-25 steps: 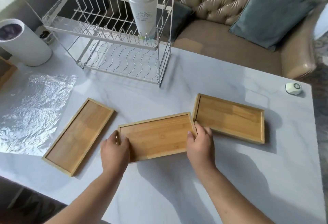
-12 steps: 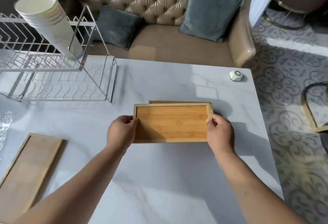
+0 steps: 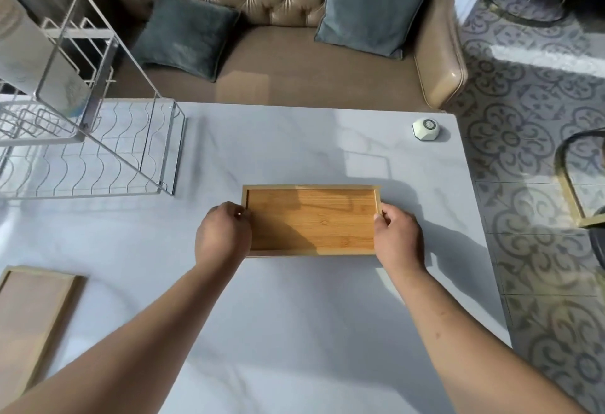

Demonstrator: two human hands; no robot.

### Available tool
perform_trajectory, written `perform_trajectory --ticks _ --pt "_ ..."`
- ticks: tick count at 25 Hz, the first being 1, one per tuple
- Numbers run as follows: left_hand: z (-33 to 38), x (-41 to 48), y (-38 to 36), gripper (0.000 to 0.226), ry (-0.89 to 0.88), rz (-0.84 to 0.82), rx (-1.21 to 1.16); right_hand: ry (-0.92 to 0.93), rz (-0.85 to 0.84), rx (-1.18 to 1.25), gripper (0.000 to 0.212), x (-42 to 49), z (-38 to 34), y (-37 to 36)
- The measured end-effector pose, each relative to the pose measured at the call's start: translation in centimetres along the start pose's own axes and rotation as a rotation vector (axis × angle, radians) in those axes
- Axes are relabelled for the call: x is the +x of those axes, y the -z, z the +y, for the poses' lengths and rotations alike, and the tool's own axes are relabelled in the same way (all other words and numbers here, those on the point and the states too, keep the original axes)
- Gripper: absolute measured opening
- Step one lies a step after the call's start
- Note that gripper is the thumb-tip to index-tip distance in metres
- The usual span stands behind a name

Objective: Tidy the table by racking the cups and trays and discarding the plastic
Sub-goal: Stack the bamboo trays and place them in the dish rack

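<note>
Nearest, off to the left of the left fingers, a second rectangular bamboo tray [image 3: 31,322] lies flat at the edge of the pale marble-look table [image 3: 294,331]. The left hand [image 3: 222,238] and right hand [image 3: 397,240] curl their fingers closed on the two short ends of a shallow rectangular bamboo tray [image 3: 311,220], which spans between them. It looks stiff and light, its smooth rim best pinched at those ends. Beyond the left fingers stands the white wire dish rack [image 3: 98,138]; beyond the right fingers, a small white puck [image 3: 425,129].
</note>
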State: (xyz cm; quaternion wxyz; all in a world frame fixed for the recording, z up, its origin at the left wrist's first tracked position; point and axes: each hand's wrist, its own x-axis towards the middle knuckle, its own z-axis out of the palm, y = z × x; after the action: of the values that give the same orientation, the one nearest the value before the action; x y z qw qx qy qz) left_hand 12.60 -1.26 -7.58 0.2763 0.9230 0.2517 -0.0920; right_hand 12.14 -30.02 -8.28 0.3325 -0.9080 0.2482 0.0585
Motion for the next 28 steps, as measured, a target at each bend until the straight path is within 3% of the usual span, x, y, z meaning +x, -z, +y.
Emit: perform_trajectory --ticks 6,10,14,25,28 --pt "-0.8 0.2 -1.0 0.035 0.005 -0.031 -0.08 0.013 -0.002 0.01 0.032 0.1 0.5 -0.2" --pt "-0.8 -0.5 -2.2 0.03 0.07 -0.205 -0.37 -0.156 -0.131 0.158 0.03 0.1 0.6 -1.5" --pt "-1.0 -0.4 -2.9 0.03 0.123 -0.198 -0.503 -0.242 -0.097 0.162 0.04 0.0 0.2 -2.1" --pt "-1.5 0.0 -3.3 0.035 0.093 -0.236 -0.475 -0.193 -0.173 0.047 0.039 0.2 0.2 -1.4" --pt "-2.6 -0.1 -2.0 0.055 0.06 -0.207 -0.248 -0.061 -0.169 -0.125 0.043 -0.1 -0.1 -0.7"
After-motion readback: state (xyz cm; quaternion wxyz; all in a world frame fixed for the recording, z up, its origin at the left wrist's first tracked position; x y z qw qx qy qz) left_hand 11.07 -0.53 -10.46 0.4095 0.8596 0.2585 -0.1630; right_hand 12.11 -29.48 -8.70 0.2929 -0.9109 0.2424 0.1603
